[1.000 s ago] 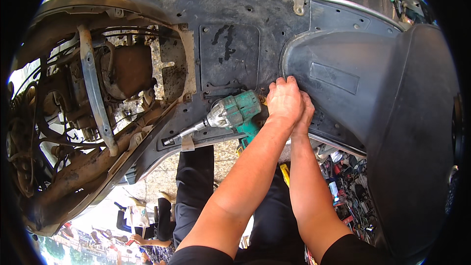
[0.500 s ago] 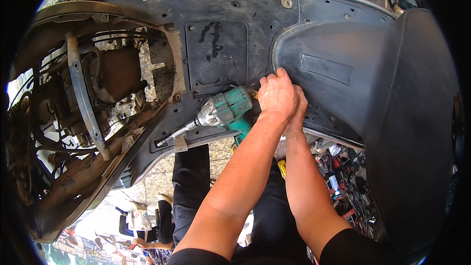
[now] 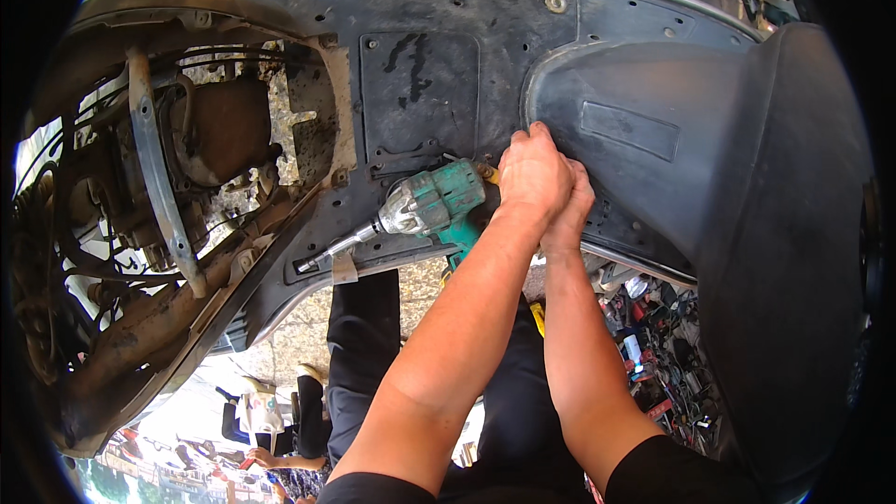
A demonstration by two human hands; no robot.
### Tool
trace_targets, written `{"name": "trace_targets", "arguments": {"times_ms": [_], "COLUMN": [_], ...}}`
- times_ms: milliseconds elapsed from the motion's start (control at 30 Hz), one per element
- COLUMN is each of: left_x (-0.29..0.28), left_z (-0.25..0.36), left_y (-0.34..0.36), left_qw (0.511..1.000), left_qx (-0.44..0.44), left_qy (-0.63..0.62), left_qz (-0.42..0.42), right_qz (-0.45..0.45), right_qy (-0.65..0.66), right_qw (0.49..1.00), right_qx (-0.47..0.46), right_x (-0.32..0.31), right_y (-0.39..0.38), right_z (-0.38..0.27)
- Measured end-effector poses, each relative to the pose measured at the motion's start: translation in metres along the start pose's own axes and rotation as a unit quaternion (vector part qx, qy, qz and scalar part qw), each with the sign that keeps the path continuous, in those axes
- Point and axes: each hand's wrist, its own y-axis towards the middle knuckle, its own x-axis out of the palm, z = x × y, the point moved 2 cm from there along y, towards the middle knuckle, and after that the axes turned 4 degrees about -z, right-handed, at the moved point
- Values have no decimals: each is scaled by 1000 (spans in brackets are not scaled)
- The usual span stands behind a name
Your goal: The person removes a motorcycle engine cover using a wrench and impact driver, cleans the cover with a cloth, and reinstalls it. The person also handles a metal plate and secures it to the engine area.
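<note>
**Dark panel (image 3: 420,14) with a power driver (image 3: 434,196) lying close to its near edge**

Speckled ground (image 3: 420,294) is showing past the panel's near edge, and another person's hand (image 3: 266,457) is appearing farther off at the lower left.

Beyond the panel's left end, a worn metal bar (image 3: 154,145) is crossing an exposed frame (image 3: 140,336). Gaps are showing there, so a small part rolling off that end could drop through.

The green power driver is lying aslant, its long socket (image 3: 345,245) pointing toward the panel's left end, over a pale tab (image 3: 343,267). Its handle is jutting over the near edge, so a nudge from the left forearm (image 3: 467,317) could tip it off. It is also crowding the left hand (image 3: 537,173), with a small yellow piece (image 3: 489,173) sitting between them.

The left hand is curling beside the raised grey cover (image 3: 644,84) and overlapping the right hand (image 3: 581,205). I cannot tell what either is holding, or how tightly; a slip could be knocking knuckles against the cover.

At the panel's right end, a bulky dark housing (image 3: 784,252) is rising and limiting room. Below the near edge, jumbled small parts (image 3: 653,355) are lying where a dropped piece could get lost.
</note>
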Motion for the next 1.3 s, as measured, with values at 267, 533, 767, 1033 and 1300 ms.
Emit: {"name": "trace_targets", "arguments": {"times_ms": [267,533,767,1033,1300], "left_x": [-13,-43,-104,-152,-194], "left_z": [-8,-27,-81,-130,-120], "left_y": [-10,-29,-111,-162,-161], "left_qw": [963,785,801,728,697], "left_qx": [-29,6,-43,-112,4], "left_qy": [-266,-603,-598,-657,-695], "left_qz": [-40,-146,3,163,179], "right_qz": [10,-98,-259,-261,-384], "right_qy": [-296,-301,-431,-675,-361], "right_qw": [939,923,847,688,831], "right_qx": [-176,-219,171,48,175], "right_x": [20,39,40,70,43], "right_y": [-26,-74,-73,-68,-69], "right_z": [-26,-69,-22,2,-46]}}
